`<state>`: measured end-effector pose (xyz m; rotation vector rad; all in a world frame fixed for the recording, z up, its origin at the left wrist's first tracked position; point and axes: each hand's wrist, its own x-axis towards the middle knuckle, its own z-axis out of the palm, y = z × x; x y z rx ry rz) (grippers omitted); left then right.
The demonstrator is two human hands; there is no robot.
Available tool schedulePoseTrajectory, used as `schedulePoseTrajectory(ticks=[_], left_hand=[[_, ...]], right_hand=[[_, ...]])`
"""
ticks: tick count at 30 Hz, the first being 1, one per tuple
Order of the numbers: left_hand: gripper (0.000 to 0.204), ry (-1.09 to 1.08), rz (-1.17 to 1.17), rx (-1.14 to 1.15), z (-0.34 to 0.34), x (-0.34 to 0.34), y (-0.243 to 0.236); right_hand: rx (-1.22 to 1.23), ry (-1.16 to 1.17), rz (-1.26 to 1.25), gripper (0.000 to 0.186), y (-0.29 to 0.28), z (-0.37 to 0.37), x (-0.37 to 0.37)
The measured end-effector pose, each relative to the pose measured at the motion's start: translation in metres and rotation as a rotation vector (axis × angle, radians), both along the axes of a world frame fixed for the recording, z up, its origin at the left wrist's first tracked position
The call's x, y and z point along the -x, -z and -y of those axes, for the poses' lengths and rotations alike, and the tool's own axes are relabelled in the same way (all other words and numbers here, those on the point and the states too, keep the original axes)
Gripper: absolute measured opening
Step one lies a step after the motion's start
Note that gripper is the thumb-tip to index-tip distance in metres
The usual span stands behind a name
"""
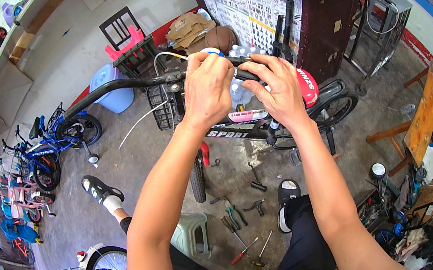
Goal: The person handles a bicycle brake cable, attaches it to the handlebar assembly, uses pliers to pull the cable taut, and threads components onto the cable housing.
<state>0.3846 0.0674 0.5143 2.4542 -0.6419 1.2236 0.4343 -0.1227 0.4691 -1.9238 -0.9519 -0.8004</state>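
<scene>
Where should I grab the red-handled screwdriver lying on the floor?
Grab the red-handled screwdriver by its red handle, the thick end pointing lower left. Come down from above, since it lies flat on the concrete floor. The thin metal shaft points up and right, with another screwdriver close beside it, so the handle side is clearer.

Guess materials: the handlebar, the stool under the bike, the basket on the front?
Handlebar: looks like metal tube with glossy black paint; a highlight runs along the curve. Left hand and right hand hold it near the middle.
Stool: probably moulded plastic, dull grey-green, with cut-out sides.
Basket: seems to be black coated wire; an open grid shows, floor visible through it.
</scene>
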Motion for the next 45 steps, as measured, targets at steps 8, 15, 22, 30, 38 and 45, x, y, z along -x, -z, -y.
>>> schedulePoseTrajectory(ticks=[8, 15, 22, 30, 38, 45], left_hand=[[0.019, -0.080, -0.199, 0.004, 0.003, 0.002, -0.011], [0.028, -0.288, -0.595, -0.080, 0.010, 0.005, -0.042], [0.016, -0.070, -0.120, 0.022, 0.003, 0.018, -0.016], [0.036, -0.193, -0.014, 0.260, 0.019, 0.056, 0.013], [0.016, -0.065, -0.283, 0.458, 0.013, 0.021, 0.020], [0.009, -0.028, -0.249, 0.290, 0.004, 0.005, 0.024]], right_hand=[[0.022, 0.019, 0.007, 0.037, 0.004, 0.000, -0.002], [0.031, 0.020, 0.032, 0.038, 0.002, 0.001, -0.001], [0.031, 0.002, -0.013, 0.037, -0.005, 0.002, -0.001], [0.045, -0.007, -0.034, 0.037, -0.005, 0.003, 0.000], [0.047, -0.009, -0.042, 0.037, -0.005, 0.002, 0.001], [0.054, -0.019, -0.051, 0.037, -0.005, 0.004, -0.001]])
